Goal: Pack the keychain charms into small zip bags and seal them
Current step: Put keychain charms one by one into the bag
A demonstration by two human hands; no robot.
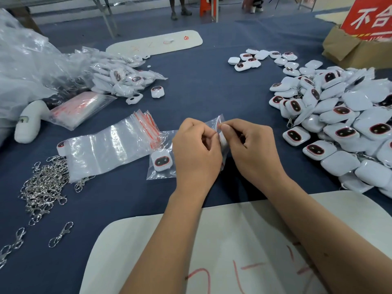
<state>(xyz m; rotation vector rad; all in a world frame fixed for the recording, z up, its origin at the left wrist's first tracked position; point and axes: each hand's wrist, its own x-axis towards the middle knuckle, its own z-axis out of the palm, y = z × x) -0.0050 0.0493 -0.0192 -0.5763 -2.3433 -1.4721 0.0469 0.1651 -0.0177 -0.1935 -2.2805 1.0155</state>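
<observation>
Over the blue table, my left hand (196,148) and my right hand (252,147) pinch the red-striped top of a small clear zip bag (216,122) held between them. A white charm (223,143) shows inside the bag, mostly hidden by my fingers. Just left of my left hand lies a bagged charm (161,160), white with a dark oval face. A stack of empty zip bags (110,143) lies further left. A big heap of loose white charms (343,128) fills the right side.
Metal clasps (44,185) are scattered at the left front. Bagged charms (121,78) and crumpled plastic sit at the back left. A cardboard box with a red sign (358,41) stands at the back right. A white mat (233,251) lies under my forearms.
</observation>
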